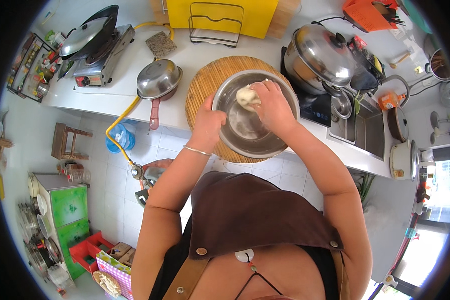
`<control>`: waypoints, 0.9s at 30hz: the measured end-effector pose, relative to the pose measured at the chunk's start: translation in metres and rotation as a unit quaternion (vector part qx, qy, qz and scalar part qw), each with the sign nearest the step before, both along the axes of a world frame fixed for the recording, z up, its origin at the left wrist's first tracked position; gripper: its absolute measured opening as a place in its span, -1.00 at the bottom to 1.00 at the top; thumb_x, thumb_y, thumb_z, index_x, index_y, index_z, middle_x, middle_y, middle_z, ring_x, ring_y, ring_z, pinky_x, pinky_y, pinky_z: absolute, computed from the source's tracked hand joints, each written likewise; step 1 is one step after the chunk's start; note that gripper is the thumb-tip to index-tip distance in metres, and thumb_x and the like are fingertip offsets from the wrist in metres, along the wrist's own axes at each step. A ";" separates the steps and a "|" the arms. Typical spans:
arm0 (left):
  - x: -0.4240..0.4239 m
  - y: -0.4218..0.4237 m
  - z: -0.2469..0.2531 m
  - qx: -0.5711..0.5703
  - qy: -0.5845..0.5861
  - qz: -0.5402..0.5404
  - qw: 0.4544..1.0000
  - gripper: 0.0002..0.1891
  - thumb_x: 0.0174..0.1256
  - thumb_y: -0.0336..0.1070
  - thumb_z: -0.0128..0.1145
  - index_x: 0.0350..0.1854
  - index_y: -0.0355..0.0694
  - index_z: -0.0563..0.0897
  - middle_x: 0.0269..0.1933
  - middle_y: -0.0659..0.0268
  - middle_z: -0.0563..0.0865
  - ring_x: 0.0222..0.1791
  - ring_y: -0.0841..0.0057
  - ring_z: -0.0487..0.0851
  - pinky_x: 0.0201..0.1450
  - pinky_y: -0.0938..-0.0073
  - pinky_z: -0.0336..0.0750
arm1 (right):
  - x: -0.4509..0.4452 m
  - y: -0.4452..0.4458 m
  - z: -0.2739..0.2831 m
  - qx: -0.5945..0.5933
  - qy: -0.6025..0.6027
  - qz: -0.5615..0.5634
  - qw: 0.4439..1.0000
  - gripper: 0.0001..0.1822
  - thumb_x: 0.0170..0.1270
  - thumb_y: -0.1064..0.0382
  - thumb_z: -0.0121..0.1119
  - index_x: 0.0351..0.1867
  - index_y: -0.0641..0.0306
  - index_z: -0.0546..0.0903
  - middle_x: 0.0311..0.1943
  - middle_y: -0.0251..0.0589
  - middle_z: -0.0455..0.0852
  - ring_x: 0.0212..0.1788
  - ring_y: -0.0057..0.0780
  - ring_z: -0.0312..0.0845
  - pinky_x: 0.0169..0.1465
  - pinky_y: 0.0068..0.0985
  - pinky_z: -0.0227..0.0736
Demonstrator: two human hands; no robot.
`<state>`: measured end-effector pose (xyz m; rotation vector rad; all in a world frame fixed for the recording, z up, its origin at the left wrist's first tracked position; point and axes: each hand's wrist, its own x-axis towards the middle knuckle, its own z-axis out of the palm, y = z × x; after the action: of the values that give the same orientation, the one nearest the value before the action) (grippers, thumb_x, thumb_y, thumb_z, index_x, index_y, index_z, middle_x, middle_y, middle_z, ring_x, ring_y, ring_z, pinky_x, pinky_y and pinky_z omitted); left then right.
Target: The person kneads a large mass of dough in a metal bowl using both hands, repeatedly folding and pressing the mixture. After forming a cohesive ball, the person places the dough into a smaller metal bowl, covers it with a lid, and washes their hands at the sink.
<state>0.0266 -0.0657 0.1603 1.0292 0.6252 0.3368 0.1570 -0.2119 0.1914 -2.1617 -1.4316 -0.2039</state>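
A lump of pale dough [246,97] is inside a wide stainless steel bowl [258,150], against its far inner wall. My right hand [273,107] reaches into the bowl with its fingers curled around the dough. Along the bowl's left side, my left hand [209,120] grips the rim, thumb toward the inside. Whitish smears coat the metal at the bottom. Under the bowl lies a round wooden board [199,84], its near edge reaching past the counter's front. My right fingers hide part of the dough.
Left of the board, a lidded saucepan [159,79] points its handle over the counter edge. Farther left stands a gas stove [104,60] with a covered wok. A large lidded steel pot [318,60] sits on an induction cooker [312,108] at right, beside the sink [371,127].
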 end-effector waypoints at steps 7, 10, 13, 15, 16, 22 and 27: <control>-0.002 0.004 0.008 -0.018 -0.027 0.026 0.999 -0.24 -0.19 -0.76 -0.06 0.27 -0.31 0.51 -0.24 0.35 0.64 -0.39 0.63 0.52 -0.47 0.65 0.35 | -0.005 0.016 0.009 -0.232 0.373 -0.053 0.897 -0.35 0.17 -0.15 0.40 -0.07 0.48 0.55 -0.12 0.23 0.70 -0.12 0.10 0.65 0.02 -0.19 0.51; -0.003 0.004 0.006 -0.015 0.004 0.009 1.000 -0.24 -0.20 -0.76 -0.06 0.27 -0.30 0.52 -0.24 0.35 0.64 -0.41 0.62 0.51 -0.48 0.64 0.34 | 0.003 0.026 -0.004 -0.237 0.065 -0.071 0.967 -0.47 0.25 -0.10 0.30 -0.07 0.40 0.60 -0.20 0.13 0.71 -0.19 0.03 0.67 -0.07 -0.22 0.56; -0.006 0.011 -0.009 -0.033 0.021 0.022 0.999 -0.25 -0.17 -0.77 -0.06 0.27 -0.30 0.52 -0.26 0.32 0.65 -0.43 0.60 0.51 -0.49 0.62 0.33 | 0.010 0.024 0.001 -0.158 0.064 -0.038 0.985 -0.63 0.25 0.04 0.28 -0.07 0.26 0.66 -0.21 0.00 0.69 -0.18 -0.01 0.65 -0.06 -0.20 0.55; -0.010 0.014 -0.013 -0.059 0.008 0.050 0.997 -0.26 -0.16 -0.77 -0.06 0.26 -0.31 0.53 -0.26 0.30 0.65 -0.44 0.57 0.52 -0.50 0.62 0.33 | 0.004 0.011 0.017 -0.201 0.185 0.056 0.960 -0.70 0.25 0.09 0.28 -0.10 0.21 0.69 -0.17 -0.04 0.68 -0.13 0.00 0.62 -0.02 -0.20 0.54; -0.009 0.016 -0.015 -0.066 0.009 0.048 0.997 -0.27 -0.15 -0.77 -0.06 0.25 -0.31 0.54 -0.26 0.30 0.66 -0.44 0.56 0.52 -0.50 0.61 0.34 | 0.003 0.005 0.006 -0.186 0.109 0.160 0.963 -0.67 0.24 0.15 0.28 0.00 0.21 0.70 -0.08 -0.03 0.70 0.00 0.00 0.58 0.09 -0.19 0.48; 0.007 0.036 -0.022 -0.074 0.002 0.065 0.995 -0.36 -0.13 -0.73 -0.03 0.16 -0.33 0.58 -0.30 0.27 0.64 -0.44 0.50 0.53 -0.47 0.56 0.39 | 0.004 0.021 0.024 -0.064 0.103 0.104 0.987 -0.73 0.26 0.27 0.24 -0.04 0.26 0.70 -0.06 -0.03 0.73 0.05 -0.03 0.61 0.12 -0.24 0.51; 0.046 0.105 0.002 -0.079 -0.028 0.171 0.982 -0.39 -0.12 -0.74 -0.07 0.14 -0.29 0.50 -0.28 0.23 0.57 -0.36 0.40 0.52 -0.39 0.41 0.47 | 0.020 0.001 0.068 0.203 0.182 0.011 0.962 -0.80 0.31 0.50 0.18 -0.07 0.34 0.70 -0.18 -0.15 0.76 -0.12 -0.42 0.66 0.00 -0.53 0.53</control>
<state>0.0724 0.0398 0.1620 0.7560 0.7671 0.6045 0.1771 -0.2107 0.2596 -1.7393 -1.0928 -0.0760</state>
